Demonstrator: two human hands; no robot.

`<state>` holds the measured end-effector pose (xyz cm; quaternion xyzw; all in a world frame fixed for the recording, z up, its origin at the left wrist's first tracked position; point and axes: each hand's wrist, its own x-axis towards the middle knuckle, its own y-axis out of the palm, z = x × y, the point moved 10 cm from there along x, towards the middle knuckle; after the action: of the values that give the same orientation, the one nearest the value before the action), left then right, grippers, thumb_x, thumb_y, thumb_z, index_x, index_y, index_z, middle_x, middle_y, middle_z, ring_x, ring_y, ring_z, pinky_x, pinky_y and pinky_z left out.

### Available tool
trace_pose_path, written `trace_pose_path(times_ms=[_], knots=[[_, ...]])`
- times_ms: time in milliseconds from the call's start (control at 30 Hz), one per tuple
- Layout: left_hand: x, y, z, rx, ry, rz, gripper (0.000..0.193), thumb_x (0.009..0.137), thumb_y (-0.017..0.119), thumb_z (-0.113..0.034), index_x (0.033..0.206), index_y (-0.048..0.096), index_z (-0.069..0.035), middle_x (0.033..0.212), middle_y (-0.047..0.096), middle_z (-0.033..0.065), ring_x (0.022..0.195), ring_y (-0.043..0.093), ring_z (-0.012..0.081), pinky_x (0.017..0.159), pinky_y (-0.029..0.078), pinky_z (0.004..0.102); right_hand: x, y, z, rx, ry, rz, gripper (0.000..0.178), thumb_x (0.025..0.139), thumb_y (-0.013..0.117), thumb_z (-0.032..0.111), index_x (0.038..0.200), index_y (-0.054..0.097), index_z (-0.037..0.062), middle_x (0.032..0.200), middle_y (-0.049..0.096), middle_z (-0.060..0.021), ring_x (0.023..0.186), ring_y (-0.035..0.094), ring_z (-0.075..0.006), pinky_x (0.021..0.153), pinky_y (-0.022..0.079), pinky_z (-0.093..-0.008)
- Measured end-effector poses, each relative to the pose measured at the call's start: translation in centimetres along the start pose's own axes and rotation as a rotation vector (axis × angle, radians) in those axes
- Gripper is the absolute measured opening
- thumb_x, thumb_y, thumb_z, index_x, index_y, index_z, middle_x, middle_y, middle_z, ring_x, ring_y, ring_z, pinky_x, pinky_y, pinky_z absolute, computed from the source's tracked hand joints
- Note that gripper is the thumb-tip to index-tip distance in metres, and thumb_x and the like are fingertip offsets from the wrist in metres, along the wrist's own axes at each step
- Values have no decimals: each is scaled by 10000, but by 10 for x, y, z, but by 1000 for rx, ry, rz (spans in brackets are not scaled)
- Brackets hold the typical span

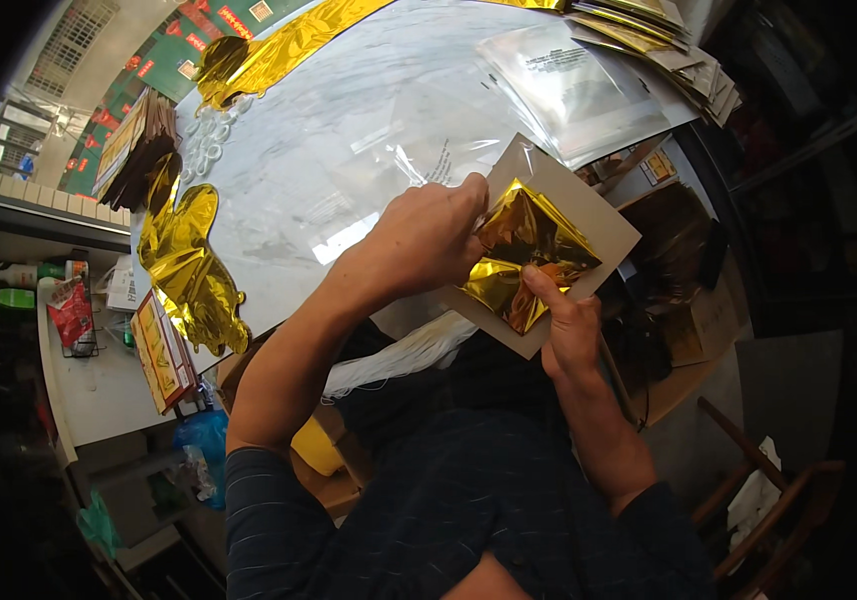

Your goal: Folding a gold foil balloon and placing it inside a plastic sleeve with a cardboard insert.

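Observation:
A folded gold foil piece (524,250) lies against a pale cardboard card (604,232) that I hold above my lap. My left hand (424,240) pinches the foil's upper left edge against the card with fingers closed on it. My right hand (569,330) grips the card's lower edge, its thumb pressing the foil down. Part of the card is hidden behind my left hand.
A white table (349,110) carries clear plastic bags (569,90), more crumpled gold foil (189,270) at its left edge, a long gold foil strip (279,50) at the back and a stack of cards (134,150). White strings (399,360) hang near my lap. A wooden chair (779,500) stands lower right.

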<state>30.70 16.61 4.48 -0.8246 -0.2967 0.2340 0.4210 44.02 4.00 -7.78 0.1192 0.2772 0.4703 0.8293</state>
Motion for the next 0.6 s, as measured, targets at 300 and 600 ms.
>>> trace_pose_path(times_ms=[300, 600], knots=[[-13, -4, -27, 364, 90, -336, 155, 895, 638, -36, 989, 516, -22, 844, 667, 177, 813, 698, 380, 675, 545, 465, 2, 9, -11, 113, 51, -4, 326, 909, 799, -20, 1215, 688, -23, 1135, 739, -75, 957, 713, -138, 870, 590, -294], [-19, -3, -33, 386, 68, -293, 121, 945, 606, -59, 1024, 525, -15, 869, 654, 172, 801, 702, 342, 657, 557, 439, 0, 13, -17, 95, 85, 35, 416, 953, 770, 32, 1335, 606, 26, 1192, 703, -51, 1045, 691, -142, 939, 575, -312]])
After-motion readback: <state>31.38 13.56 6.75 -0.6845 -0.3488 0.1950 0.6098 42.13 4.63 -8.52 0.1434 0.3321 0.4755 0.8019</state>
